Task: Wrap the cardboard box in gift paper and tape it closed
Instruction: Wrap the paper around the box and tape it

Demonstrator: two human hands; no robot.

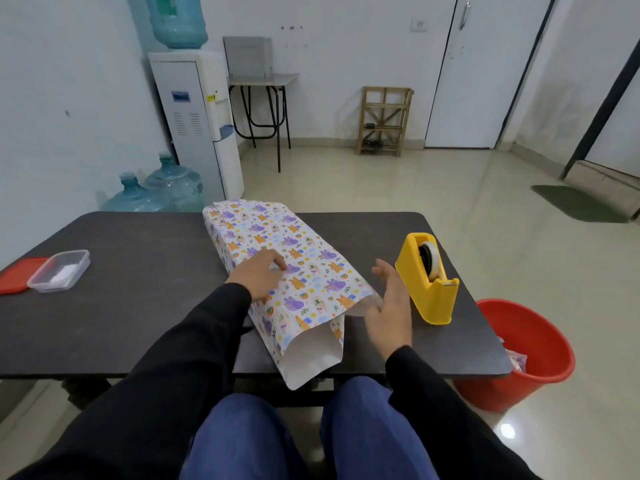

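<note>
Wrapping so far: gift paper (304,271) is round the cardboard box as a long tube on the worktop (138,289); box fully covered, can't see it.
left hand (259,275): lying on top of the paper, fingers spread & pressing down, prob holding the overlap in place; grips nothing.
right hand (388,306): loose & open, nothing in it, just beside the paper's near corner, thumb side about touching the edge.
tape dispenser (427,278): yellow, just right of the right hand, roll loaded, within easy reach.
near end: paper tube gapes open below the hands, white inside showing, hanging past the worktop edge. Not folded.
far end: beyond the left hand, looks unfolded too, hard to tell.
tape on seam: can't tell if any is stuck yet.
done: approx the first wrap round the box.
left: tape the seam (if not done), fold & tape both ends.
other bits: clear tub (59,270) w/ red lid (14,275) well left of the left hand; red bucket (523,355) on the floor, right of the right hand.
</note>
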